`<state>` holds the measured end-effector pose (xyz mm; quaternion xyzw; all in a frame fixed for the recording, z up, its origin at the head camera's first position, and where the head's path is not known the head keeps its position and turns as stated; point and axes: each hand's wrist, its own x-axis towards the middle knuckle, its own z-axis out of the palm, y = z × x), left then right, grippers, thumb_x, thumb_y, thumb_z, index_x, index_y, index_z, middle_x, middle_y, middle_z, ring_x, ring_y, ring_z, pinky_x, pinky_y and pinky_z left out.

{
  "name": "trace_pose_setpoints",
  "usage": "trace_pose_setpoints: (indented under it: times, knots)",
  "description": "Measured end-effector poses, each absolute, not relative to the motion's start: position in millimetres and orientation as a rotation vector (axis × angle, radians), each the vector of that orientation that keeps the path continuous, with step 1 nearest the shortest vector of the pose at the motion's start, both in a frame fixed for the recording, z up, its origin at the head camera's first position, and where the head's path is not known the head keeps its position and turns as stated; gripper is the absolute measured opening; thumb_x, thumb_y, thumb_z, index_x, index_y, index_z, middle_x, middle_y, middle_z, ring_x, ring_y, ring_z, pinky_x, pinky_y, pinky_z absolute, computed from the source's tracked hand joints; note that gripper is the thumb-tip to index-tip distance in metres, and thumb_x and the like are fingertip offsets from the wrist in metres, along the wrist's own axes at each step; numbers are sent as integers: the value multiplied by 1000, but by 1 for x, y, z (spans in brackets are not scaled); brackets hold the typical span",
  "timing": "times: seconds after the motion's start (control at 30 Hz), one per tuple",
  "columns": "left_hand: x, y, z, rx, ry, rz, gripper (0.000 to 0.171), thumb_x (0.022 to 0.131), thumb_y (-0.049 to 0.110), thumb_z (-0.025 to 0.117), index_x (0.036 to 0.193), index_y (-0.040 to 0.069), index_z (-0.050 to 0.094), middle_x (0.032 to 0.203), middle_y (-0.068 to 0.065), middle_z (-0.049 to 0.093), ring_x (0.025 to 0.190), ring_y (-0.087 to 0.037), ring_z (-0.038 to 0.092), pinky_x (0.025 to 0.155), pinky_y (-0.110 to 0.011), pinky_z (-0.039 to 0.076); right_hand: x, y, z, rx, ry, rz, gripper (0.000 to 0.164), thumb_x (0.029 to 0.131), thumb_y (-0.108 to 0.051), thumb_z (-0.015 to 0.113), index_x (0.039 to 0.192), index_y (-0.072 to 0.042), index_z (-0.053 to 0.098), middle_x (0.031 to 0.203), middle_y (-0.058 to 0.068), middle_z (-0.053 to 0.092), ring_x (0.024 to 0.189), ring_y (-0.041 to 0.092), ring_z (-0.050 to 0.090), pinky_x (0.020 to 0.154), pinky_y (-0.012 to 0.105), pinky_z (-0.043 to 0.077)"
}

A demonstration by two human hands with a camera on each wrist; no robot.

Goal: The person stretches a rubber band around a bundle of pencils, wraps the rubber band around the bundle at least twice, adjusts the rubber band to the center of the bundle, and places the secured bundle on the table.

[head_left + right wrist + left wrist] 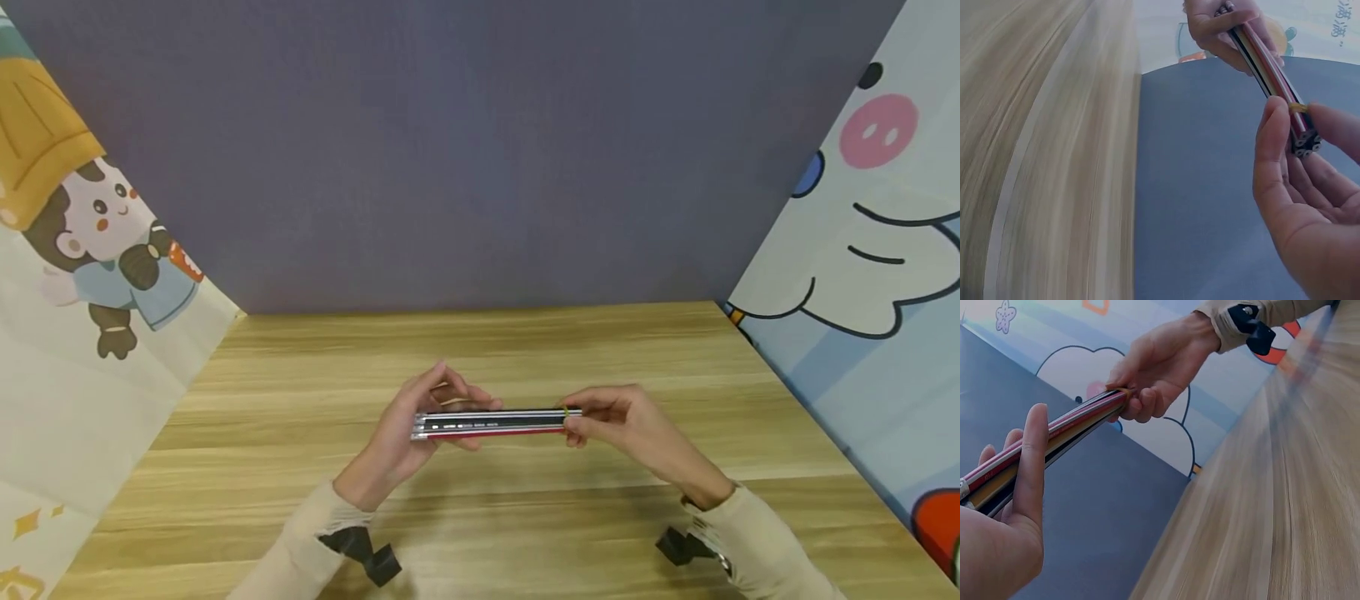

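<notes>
A bundle of several pencils point(465, 423), black, striped and red, is held level above the table. My left hand point(405, 421) holds its left end, where silvery tips show; in the left wrist view one finger crosses the front of the pencils point(1063, 428) and the others lie behind. A yellow rubber band point(1298, 108) circles the bundle close to its right end. My right hand point(630, 425) pinches at this band, thumb and a fingertip on opposite sides of it. Round pencil ends poke out past the band in the right wrist view.
The wood-grain table point(525, 517) spreads beneath both hands. A grey panel point(480, 167) rises behind it, with cartoon-printed walls on the left point(75, 400) and right point(847, 400). Black devices are strapped at both wrists.
</notes>
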<state>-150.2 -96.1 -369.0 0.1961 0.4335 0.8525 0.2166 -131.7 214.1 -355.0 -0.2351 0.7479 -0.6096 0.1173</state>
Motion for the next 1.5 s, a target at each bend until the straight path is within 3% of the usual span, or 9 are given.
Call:
trace_pose_setpoints:
  times: [0.3, 0.53, 0.7, 1.0, 1.5]
  knots:
    - [-155, -87, -378, 513, 1229, 2337, 44, 110, 34, 36, 87, 7, 63, 101, -16, 74, 107, -39, 68, 60, -40, 62, -121, 218, -372, -678, 2284, -1778, 28, 98, -11, 64, 122, 2, 65, 95, 14, 72, 82, 25, 71, 77, 43, 61]
    - [-149, -76, -388, 562, 1218, 2308, 46, 110, 29, 33, 85, 5, 63, 99, -17, 74, 103, -39, 69, 59, -41, 62, -108, 212, -393, -661, 2285, -1809, 26, 98, -9, 62, 121, 5, 65, 96, 21, 71, 82, 20, 71, 75, 42, 61]
    - [-145, -65, -389, 568, 1203, 2280, 47, 110, 31, 33, 85, 5, 62, 95, -14, 74, 104, -38, 69, 60, -42, 62, -102, 213, -393, -646, 2252, -1810, 27, 98, -10, 64, 122, 1, 65, 99, 18, 71, 83, 24, 72, 75, 44, 61]
    - [-148, -73, -388, 494, 1217, 2341, 46, 109, 32, 37, 81, 6, 61, 87, -11, 74, 107, -41, 67, 59, -41, 62, -102, 227, -391, -552, 2197, -1979, 32, 96, -5, 65, 124, 9, 61, 101, 20, 72, 86, 29, 73, 78, 52, 58]
    - [-143, -70, -389, 493, 1203, 2362, 47, 110, 34, 36, 79, 8, 60, 85, -10, 74, 105, -39, 69, 57, -40, 62, -98, 225, -393, -666, 2172, -2047, 30, 95, 3, 63, 122, 13, 60, 98, 18, 72, 84, 27, 72, 75, 47, 60]
